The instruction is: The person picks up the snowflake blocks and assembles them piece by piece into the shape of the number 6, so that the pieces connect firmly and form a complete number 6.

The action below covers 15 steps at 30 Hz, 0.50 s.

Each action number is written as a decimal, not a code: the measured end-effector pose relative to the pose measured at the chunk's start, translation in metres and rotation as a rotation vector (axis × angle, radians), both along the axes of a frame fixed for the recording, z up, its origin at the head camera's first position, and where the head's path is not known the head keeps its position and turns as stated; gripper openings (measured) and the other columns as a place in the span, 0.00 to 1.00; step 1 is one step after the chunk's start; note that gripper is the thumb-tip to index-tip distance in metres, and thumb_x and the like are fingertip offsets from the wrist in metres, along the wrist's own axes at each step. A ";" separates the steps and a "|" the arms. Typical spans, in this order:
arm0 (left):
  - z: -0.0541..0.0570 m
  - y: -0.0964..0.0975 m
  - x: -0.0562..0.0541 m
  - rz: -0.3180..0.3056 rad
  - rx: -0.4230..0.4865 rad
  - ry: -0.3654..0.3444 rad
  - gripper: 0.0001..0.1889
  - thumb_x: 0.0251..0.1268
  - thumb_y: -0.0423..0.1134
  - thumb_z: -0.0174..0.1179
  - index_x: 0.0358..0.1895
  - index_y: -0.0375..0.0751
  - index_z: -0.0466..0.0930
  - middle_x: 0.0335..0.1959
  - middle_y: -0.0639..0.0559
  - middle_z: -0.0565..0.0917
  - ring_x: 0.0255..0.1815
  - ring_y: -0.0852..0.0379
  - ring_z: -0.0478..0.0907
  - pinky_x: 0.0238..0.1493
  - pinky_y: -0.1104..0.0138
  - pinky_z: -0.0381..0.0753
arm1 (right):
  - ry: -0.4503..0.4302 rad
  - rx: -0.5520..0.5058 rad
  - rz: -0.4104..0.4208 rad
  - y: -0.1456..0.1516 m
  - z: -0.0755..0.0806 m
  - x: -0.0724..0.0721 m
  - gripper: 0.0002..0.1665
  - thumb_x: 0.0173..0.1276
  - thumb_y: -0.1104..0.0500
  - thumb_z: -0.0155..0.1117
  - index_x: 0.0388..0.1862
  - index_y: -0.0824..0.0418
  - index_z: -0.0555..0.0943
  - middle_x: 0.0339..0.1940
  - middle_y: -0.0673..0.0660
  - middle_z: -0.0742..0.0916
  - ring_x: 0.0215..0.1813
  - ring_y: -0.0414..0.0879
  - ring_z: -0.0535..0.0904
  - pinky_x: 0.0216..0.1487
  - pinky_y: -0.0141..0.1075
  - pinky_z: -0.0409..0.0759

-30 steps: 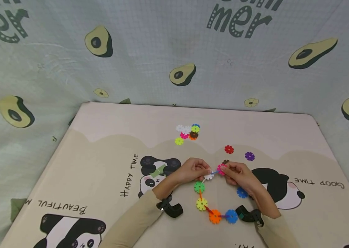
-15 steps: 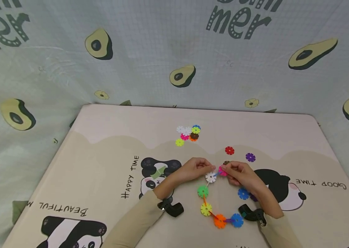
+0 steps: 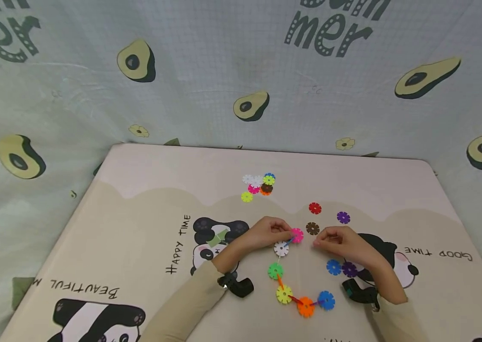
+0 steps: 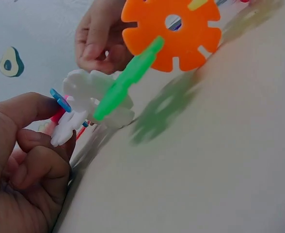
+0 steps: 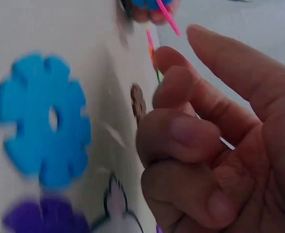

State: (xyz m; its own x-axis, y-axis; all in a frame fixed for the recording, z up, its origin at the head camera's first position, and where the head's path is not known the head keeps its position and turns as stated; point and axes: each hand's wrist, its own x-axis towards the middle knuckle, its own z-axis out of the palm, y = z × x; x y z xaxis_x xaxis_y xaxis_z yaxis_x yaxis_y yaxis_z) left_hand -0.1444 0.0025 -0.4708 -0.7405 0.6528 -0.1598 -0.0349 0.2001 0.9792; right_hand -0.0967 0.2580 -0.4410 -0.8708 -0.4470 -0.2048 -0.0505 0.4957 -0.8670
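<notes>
A chain of notched plastic snowflake discs hangs from my left hand (image 3: 271, 232), whose thumb and fingers pinch it near its upper end. Its flat-facing pieces run from a pink disc (image 3: 297, 235) through a white disc (image 3: 281, 249), green disc (image 3: 275, 270), yellow disc (image 3: 284, 294) and orange disc (image 3: 306, 307) to a blue disc (image 3: 326, 300). Edge-on discs link them. In the left wrist view the thumb is at a small blue disc (image 4: 60, 100). My right hand (image 3: 345, 244) holds nothing, its fingers loosely curled and thumb apart, right of the pink disc.
Loose on the panda-print tabletop (image 3: 151, 237) lie a brown disc (image 3: 312, 228), a red disc (image 3: 315, 208) and a purple disc (image 3: 343, 217). Another blue disc (image 3: 333, 267) and purple disc (image 3: 350, 270) lie below my right hand. A mixed disc pile (image 3: 255, 180) sits farther back.
My right hand has let go of the pink disc and drawn back to the right, uncovering the brown disc. My left hand keeps the chain, which has swung slightly.
</notes>
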 end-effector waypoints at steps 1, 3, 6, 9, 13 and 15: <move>0.000 0.000 0.000 0.008 -0.002 -0.009 0.10 0.64 0.32 0.61 0.42 0.26 0.82 0.26 0.54 0.82 0.23 0.68 0.71 0.29 0.76 0.70 | 0.007 0.002 0.010 0.005 0.000 0.002 0.06 0.69 0.60 0.64 0.38 0.63 0.83 0.28 0.52 0.81 0.27 0.37 0.71 0.29 0.29 0.73; 0.001 -0.001 0.000 0.024 0.003 -0.031 0.11 0.63 0.32 0.62 0.43 0.25 0.82 0.25 0.55 0.81 0.22 0.67 0.71 0.28 0.76 0.69 | 0.030 0.004 0.035 0.013 -0.002 0.006 0.05 0.68 0.61 0.65 0.37 0.62 0.83 0.27 0.50 0.81 0.26 0.36 0.71 0.27 0.29 0.72; 0.002 0.000 0.001 0.036 0.004 -0.036 0.12 0.62 0.31 0.62 0.44 0.25 0.83 0.25 0.55 0.82 0.21 0.67 0.71 0.27 0.76 0.69 | 0.077 0.012 0.072 0.023 -0.004 0.014 0.06 0.64 0.61 0.69 0.37 0.60 0.82 0.25 0.47 0.78 0.24 0.36 0.70 0.24 0.29 0.71; 0.002 0.000 0.001 0.030 0.002 -0.026 0.11 0.62 0.31 0.62 0.44 0.25 0.83 0.26 0.52 0.84 0.22 0.67 0.70 0.27 0.76 0.68 | 0.170 0.024 0.143 0.031 -0.007 0.021 0.14 0.57 0.59 0.75 0.41 0.58 0.81 0.28 0.48 0.78 0.24 0.38 0.69 0.24 0.29 0.70; 0.002 -0.001 0.001 0.024 -0.002 -0.016 0.11 0.63 0.32 0.63 0.42 0.27 0.84 0.26 0.51 0.84 0.22 0.67 0.70 0.27 0.75 0.68 | 0.278 0.014 0.213 0.035 -0.009 0.027 0.20 0.53 0.59 0.78 0.43 0.57 0.79 0.33 0.50 0.78 0.26 0.42 0.68 0.25 0.28 0.69; 0.003 0.000 0.002 0.027 -0.006 -0.016 0.11 0.63 0.34 0.64 0.41 0.27 0.85 0.26 0.52 0.84 0.22 0.67 0.70 0.27 0.75 0.68 | 0.289 0.012 0.213 0.035 -0.009 0.028 0.20 0.52 0.60 0.79 0.42 0.57 0.79 0.33 0.50 0.78 0.26 0.41 0.68 0.26 0.28 0.70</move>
State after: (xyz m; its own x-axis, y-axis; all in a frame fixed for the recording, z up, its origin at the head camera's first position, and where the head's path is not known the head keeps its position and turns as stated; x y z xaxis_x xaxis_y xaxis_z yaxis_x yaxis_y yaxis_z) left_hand -0.1424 0.0020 -0.4683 -0.7551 0.6316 -0.1759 -0.0564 0.2047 0.9772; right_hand -0.0690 0.2934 -0.4499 -0.7812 -0.6235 0.0304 -0.3963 0.4577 -0.7959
